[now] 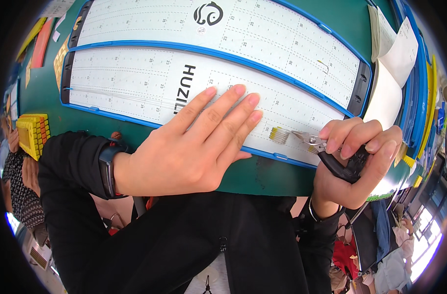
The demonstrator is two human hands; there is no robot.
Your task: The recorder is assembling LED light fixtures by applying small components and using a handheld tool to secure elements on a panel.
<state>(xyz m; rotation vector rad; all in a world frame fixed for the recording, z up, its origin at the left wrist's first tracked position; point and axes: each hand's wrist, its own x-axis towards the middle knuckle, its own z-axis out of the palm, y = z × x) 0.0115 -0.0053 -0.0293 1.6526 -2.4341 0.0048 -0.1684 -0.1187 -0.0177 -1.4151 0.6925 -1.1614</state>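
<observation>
A long blue-framed case (110,73) lies opened out on the table, its two white panels marked with a printed grid. Flat on the near panel rests my left hand (199,132), fingers stretched out over thin clear lines (135,100) that run to the panel's left end. My right hand (356,152) grips small black-handled nippers (341,166) at the panel's right part. Their metal jaws point left, beside a row of small thin yellowish pieces (279,135) that look like hooks. Whether the jaws touch them I cannot tell. A lone small hook (324,65) sits on the far panel.
The case stands on a green tabletop (243,179). An open notebook (387,73) and blue and yellow folders (422,108) are at the right. A yellow basket-like container (33,135) stands at the left. Another person's hand (31,174) shows at the far left.
</observation>
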